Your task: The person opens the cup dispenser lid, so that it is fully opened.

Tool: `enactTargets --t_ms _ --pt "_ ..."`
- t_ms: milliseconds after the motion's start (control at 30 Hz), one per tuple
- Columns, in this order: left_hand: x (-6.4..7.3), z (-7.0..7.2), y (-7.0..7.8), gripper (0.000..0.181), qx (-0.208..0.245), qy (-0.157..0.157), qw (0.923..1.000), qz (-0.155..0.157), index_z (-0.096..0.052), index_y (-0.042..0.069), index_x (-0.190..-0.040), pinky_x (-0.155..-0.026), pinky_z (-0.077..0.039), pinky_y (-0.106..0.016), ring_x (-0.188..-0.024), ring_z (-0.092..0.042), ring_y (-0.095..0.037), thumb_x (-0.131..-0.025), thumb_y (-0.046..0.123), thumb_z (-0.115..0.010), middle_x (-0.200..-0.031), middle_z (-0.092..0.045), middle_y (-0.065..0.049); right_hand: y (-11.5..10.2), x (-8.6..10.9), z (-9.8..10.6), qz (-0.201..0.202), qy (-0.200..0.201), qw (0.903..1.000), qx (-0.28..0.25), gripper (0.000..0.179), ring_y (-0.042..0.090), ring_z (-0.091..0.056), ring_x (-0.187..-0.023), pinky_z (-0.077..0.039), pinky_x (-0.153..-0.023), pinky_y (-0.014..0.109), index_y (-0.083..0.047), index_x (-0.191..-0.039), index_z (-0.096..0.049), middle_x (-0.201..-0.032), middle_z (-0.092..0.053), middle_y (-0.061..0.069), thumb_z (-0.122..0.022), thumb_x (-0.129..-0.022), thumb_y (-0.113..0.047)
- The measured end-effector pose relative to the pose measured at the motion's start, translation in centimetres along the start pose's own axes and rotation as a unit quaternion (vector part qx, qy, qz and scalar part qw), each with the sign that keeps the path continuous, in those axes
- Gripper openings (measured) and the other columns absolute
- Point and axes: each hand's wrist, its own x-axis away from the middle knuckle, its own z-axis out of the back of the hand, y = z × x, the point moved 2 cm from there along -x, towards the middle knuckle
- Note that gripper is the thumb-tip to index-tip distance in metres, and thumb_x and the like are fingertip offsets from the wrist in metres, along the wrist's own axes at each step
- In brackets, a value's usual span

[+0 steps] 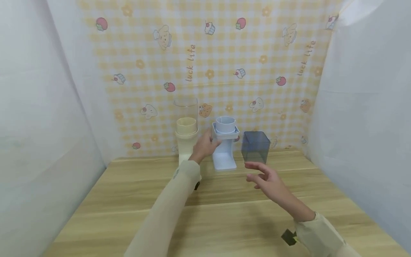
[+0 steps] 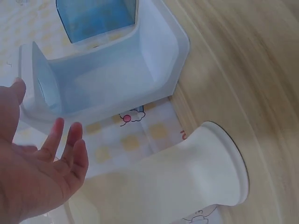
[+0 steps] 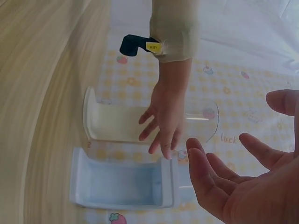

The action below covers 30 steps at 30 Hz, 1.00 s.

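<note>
In the head view a pale blue stand (image 1: 224,153) carries a square rim with a round cup-like collar (image 1: 225,125) on top. My left hand (image 1: 205,144) is beside its upper part, fingers loosely bent; whether the fingertips touch the rim I cannot tell. The left wrist view shows the left hand (image 2: 46,172) with its thumb over the stand's edge. Left of it stands a cream stand (image 1: 185,148) with a clear cylinder (image 1: 187,107) around its top collar. My right hand (image 1: 268,180) hovers with spread, empty fingers, just before a translucent blue square container (image 1: 255,147).
Everything stands toward the back of a wood-grain table (image 1: 218,228). Behind hangs a yellow checked cloth (image 1: 224,46) with cartoon prints. White sheets (image 1: 363,100) close off both sides.
</note>
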Motion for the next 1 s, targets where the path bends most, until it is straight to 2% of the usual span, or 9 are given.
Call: enactTargets --t_ms 100,167,300,467,633,800,900,1000 --pt "0.9 0.0 0.0 0.07 0.028 -0.02 0.9993 0.013 -0.032 0.011 -0.148 -0.09 -0.049 -0.053 -0.115 -0.059 -0.035 -0.095 0.044 -0.064 -0.132 -0.059 -0.018 -0.2 -0.5 -0.2 0.001 0.008 1.0 -0.001 0.041 0.022 -0.068 -0.099 -0.057 -0.073 0.037 0.0 -0.139 -0.051 -0.136 -0.053 0.024 -0.057 -0.101 -0.015" --pt "1.5 0.0 0.1 0.079 0.035 -0.034 0.9986 0.019 -0.024 0.01 -0.152 -0.095 -0.048 -0.054 -0.121 -0.057 -0.037 -0.095 0.048 -0.062 -0.136 -0.057 -0.018 -0.4 -1.0 -0.4 -0.002 0.016 0.9999 -0.003 0.042 0.021 -0.068 -0.098 -0.057 -0.073 0.038 0.0 -0.139 -0.051 -0.136 -0.053 0.024 -0.058 -0.101 -0.016" --pt "2.8 0.3 -0.2 0.091 0.035 -0.036 0.9986 0.014 -0.013 0.011 -0.159 -0.099 -0.046 -0.054 -0.128 -0.052 -0.037 -0.094 0.054 -0.06 -0.141 -0.055 -0.016 -0.8 -2.0 -1.1 -0.012 0.027 0.9996 -0.005 0.045 0.026 -0.067 -0.098 -0.057 -0.074 0.038 -0.002 -0.141 -0.049 -0.137 -0.053 0.024 -0.06 -0.1 -0.018" --pt "4.8 1.5 -1.4 0.098 0.069 -0.019 0.9974 0.01 -0.015 0.012 -0.159 -0.094 -0.049 -0.055 -0.126 -0.052 -0.039 -0.089 0.062 -0.061 -0.146 -0.048 -0.017 -1.4 -3.0 -1.8 -0.02 0.035 0.9991 -0.015 0.049 0.033 -0.065 -0.103 -0.057 -0.078 0.041 -0.006 -0.144 -0.047 -0.14 -0.051 0.024 -0.059 -0.1 -0.024" --pt "6.8 3.1 -2.2 0.102 0.071 0.012 0.9974 -0.007 -0.016 0.01 -0.158 -0.096 -0.048 -0.055 -0.124 -0.053 -0.041 -0.086 0.067 -0.061 -0.148 -0.043 -0.018 -2.0 -3.7 -2.8 -0.033 0.045 0.998 -0.03 0.051 0.034 -0.063 -0.11 -0.056 -0.081 0.039 -0.009 -0.146 -0.045 -0.14 -0.052 0.023 -0.059 -0.101 -0.027" --pt "8.7 4.6 -2.2 0.105 0.077 0.039 0.9958 -0.03 -0.016 0.006 -0.157 -0.101 -0.043 -0.058 -0.13 -0.047 -0.043 -0.086 0.069 -0.06 -0.148 -0.041 -0.024 -2.6 -4.9 -4.2 -0.039 0.058 0.9971 -0.029 0.051 0.038 -0.061 -0.115 -0.055 -0.084 0.042 -0.01 -0.144 -0.048 -0.138 -0.054 0.021 -0.061 -0.099 -0.032" --pt "10.0 5.4 -2.1 0.106 0.103 0.052 0.9929 -0.027 -0.015 0.007 -0.157 -0.101 -0.042 -0.059 -0.13 -0.044 -0.042 -0.085 0.067 -0.063 -0.147 -0.038 -0.024 -3.1 -6.1 -5.0 -0.034 0.073 0.9964 -0.025 0.054 0.04 -0.059 -0.117 -0.055 -0.086 0.045 -0.011 -0.145 -0.048 -0.141 -0.051 0.02 -0.062 -0.099 -0.034" --pt "11.2 6.3 -1.9 0.103 0.129 0.065 0.9892 -0.023 -0.014 0.007 -0.157 -0.098 -0.044 -0.058 -0.125 -0.045 -0.039 -0.086 0.057 -0.068 -0.144 -0.037 -0.022 -3.5 -7.5 -5.8 -0.029 0.088 0.9954 -0.024 0.057 0.042 -0.059 -0.117 -0.054 -0.088 0.049 -0.011 -0.146 -0.046 -0.143 -0.048 0.021 -0.063 -0.098 -0.036"
